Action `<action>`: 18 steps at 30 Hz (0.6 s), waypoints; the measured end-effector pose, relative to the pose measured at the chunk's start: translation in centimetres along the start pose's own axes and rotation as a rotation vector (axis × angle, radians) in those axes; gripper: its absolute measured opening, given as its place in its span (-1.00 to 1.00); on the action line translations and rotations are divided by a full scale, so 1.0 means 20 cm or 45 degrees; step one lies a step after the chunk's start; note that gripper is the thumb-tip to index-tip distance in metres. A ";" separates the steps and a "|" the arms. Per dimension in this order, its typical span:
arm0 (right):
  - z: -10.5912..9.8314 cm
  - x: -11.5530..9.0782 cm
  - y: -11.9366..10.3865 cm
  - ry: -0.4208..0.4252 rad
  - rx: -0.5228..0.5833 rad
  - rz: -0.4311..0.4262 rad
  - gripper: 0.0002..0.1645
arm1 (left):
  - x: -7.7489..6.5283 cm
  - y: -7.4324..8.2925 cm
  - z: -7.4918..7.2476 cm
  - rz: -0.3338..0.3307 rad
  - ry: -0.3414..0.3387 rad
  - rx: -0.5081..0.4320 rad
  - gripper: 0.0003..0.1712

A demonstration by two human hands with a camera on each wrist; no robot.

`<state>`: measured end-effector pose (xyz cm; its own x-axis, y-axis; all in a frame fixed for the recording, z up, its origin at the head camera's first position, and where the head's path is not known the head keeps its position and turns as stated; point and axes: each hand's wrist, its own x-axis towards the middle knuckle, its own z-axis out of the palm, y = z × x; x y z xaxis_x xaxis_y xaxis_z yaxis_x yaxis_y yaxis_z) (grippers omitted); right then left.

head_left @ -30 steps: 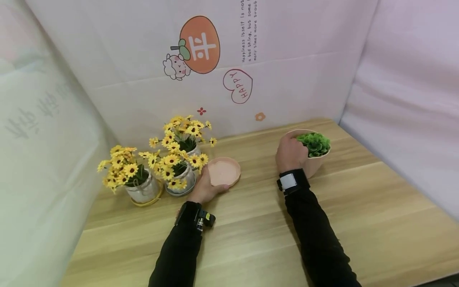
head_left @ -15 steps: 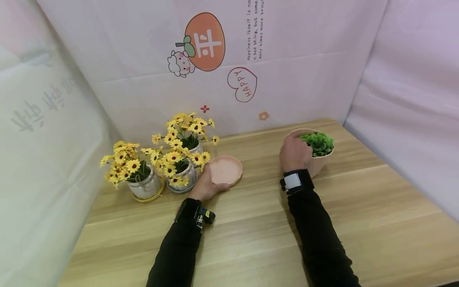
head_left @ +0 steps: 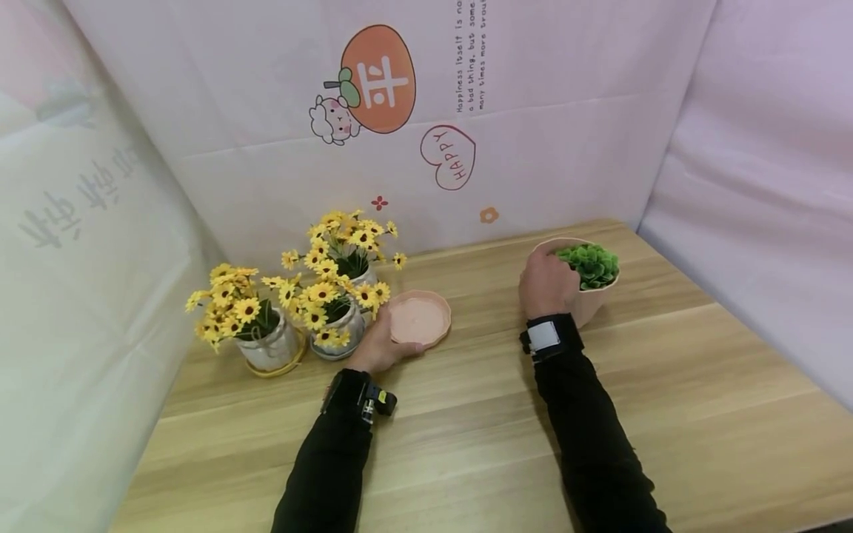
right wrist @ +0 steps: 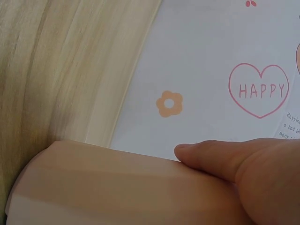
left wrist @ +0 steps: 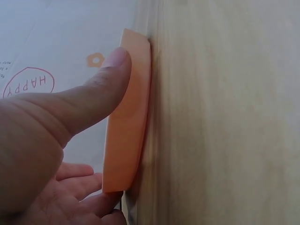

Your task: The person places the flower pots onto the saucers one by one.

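Left hand (head_left: 381, 346) pinching pink saucer (head_left: 420, 318), right of yellow flowers (head_left: 322, 293); right hand (head_left: 548, 285) gripping pink pot (head_left: 588, 303) by its rim, at right; green foliage (head_left: 593, 266) inside.

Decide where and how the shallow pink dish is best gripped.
Probably by the raised wall of the pink dish, from the near left: it is shallow and faces up, so thumb and fingers can curl round the wall, as the left hand does.
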<state>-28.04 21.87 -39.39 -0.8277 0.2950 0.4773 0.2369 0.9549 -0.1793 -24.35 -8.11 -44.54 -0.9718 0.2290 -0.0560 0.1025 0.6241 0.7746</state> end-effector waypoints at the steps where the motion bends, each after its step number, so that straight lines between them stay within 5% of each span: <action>1: 0.00 0.00 0.00 -0.001 0.001 -0.002 -0.17 | 0.00 0.00 0.00 0.006 -0.010 0.007 0.29; 18: 0.00 -0.01 0.00 0.048 0.006 -0.019 -0.17 | -0.01 -0.02 -0.04 0.052 -0.133 0.061 0.34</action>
<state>-27.82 21.89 -39.44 -0.8115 0.2823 0.5117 0.2226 0.9589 -0.1760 -24.39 -8.99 -44.25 -0.9395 0.3299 -0.0923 0.1538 0.6469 0.7469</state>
